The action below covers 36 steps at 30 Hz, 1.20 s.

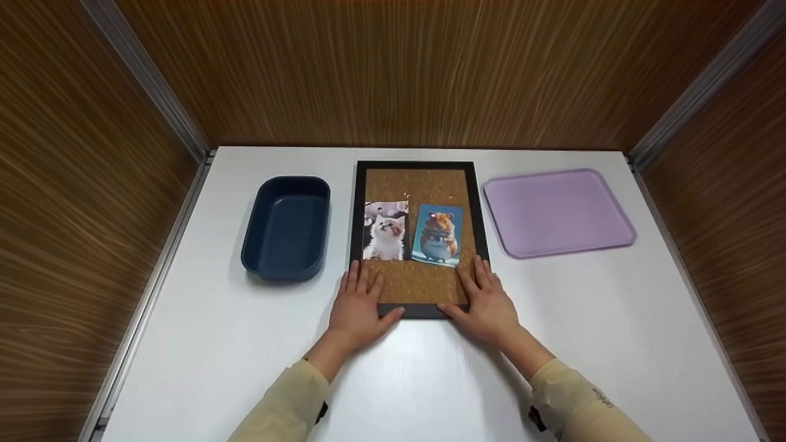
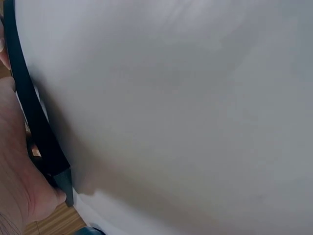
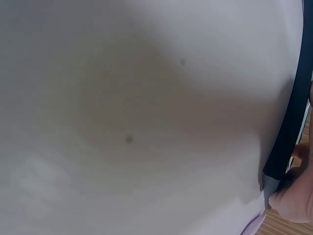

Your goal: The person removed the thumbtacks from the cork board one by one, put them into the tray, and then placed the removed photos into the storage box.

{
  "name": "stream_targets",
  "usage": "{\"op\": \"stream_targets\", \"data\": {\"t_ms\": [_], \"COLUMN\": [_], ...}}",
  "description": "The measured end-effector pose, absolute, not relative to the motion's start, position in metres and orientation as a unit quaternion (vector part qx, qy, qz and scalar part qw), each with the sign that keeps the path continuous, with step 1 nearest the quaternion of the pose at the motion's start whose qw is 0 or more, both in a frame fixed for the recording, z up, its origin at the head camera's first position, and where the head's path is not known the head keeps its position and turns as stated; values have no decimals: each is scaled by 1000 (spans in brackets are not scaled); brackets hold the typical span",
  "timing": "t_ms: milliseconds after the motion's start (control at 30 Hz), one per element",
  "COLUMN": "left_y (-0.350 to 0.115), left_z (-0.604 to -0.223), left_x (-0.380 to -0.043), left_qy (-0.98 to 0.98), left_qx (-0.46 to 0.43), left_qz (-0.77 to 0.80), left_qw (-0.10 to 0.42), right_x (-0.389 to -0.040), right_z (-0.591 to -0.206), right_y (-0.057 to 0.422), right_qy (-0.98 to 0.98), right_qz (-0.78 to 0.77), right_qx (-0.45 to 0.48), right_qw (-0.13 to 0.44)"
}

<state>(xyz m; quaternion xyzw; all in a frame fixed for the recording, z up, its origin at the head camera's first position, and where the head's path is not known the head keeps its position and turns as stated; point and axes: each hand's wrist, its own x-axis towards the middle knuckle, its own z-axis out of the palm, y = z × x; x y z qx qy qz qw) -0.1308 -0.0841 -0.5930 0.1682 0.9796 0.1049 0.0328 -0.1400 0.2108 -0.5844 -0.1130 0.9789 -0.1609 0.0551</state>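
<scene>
A cork board (image 1: 417, 285) in a black frame (image 1: 416, 165) lies on the white table with two picture cards on it. The left card shows a white kitten (image 1: 387, 236), the right one a hamster (image 1: 438, 236) on blue. My left hand (image 1: 359, 307) rests over the frame's near left corner, fingers extended forward and thumb along the near edge. Mirroring it, my right hand (image 1: 489, 307) rests on the near right corner, its fingertips close to the hamster card. Both wrist views catch the dark frame edge (image 2: 36, 112) beside the hand.
To the left stands a deep dark blue container (image 1: 287, 228). A flat lilac tray (image 1: 559, 212) lies to the right, near the board. Wood-grain panels (image 1: 393, 73) enclose the white table (image 1: 393, 380) at the back and both sides.
</scene>
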Motion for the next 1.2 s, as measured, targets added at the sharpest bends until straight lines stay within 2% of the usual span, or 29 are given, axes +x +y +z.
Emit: {"op": "stream_targets", "data": {"t_ms": [733, 1200], "left_y": [-85, -83], "left_z": [-592, -581], "left_x": [-131, -129], "left_qy": [977, 979], "left_qx": [165, 160], "left_qz": [125, 111], "left_qw": [44, 58], "right_x": [-139, -138], "right_z": [-584, -570], "right_y": [211, 211], "right_qy": [979, 980], "right_qz": [-161, -154], "right_qx": [-123, -118], "right_qw": [30, 50]}}
